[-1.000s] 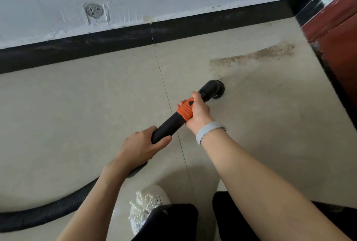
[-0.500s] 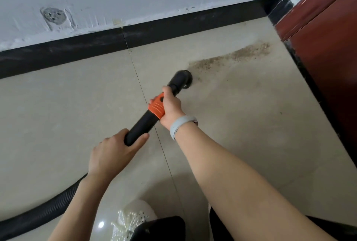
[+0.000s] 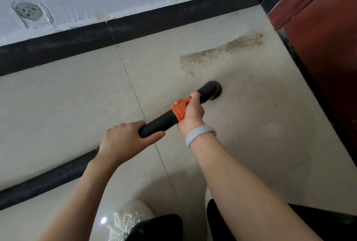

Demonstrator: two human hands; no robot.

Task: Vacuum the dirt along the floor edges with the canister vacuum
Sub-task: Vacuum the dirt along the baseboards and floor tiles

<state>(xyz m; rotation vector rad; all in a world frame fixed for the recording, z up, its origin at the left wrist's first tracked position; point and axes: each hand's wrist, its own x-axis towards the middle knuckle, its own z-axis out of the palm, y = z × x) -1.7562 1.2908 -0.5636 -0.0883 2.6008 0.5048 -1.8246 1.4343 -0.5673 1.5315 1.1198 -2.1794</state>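
My left hand grips the black wand; my right hand wraps its orange collar. Nozzle on floor, now pulled nearer, off the dirt streak.

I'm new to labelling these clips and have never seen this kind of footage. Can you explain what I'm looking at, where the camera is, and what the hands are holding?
The camera sits on a person's head, looking down at their own arms. Both hands hold a black vacuum wand: the left hand grips its rear end, the right hand grips the orange collar. The round nozzle points down at the tiled floor. A streak of brown dirt lies just beyond it, near the black baseboard. The ribbed hose trails off left.
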